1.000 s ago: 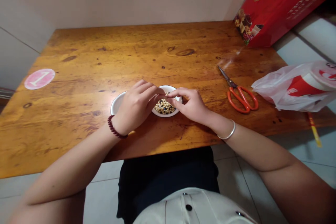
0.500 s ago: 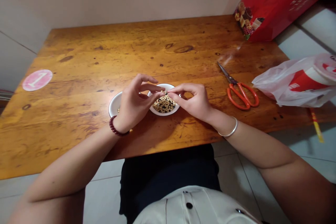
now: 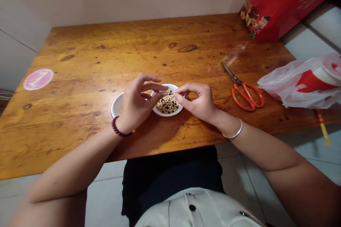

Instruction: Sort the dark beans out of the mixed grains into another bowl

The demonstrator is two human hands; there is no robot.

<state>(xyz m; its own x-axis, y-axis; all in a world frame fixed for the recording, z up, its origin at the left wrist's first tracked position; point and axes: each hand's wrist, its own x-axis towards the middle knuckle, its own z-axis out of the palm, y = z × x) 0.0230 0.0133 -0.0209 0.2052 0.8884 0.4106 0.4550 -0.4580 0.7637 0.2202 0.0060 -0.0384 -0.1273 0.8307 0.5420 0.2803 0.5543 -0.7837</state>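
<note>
Person's L hand (image 3: 137,104) & R hand (image 3: 201,102) are over the white bowl (image 3: 167,115), fingertips close together, thumb & fingers bent pinch-like; can't tell if either grips a bean. Bowl's nr mid of worktop's (image 3: 119,56) near edge, w/ mixed pale & dark beans (image 3: 167,105) inside. 2nd bowl (image 3: 115,105) just L, partly hidden by L hand. Orange-handled scissors (image 3: 244,93) lie twd R edge, bagged cup (image 3: 310,81) beyond; red box (image 3: 287,10) at far R corner; pink "1" sticker (image 3: 38,79) nr L edge.
</note>
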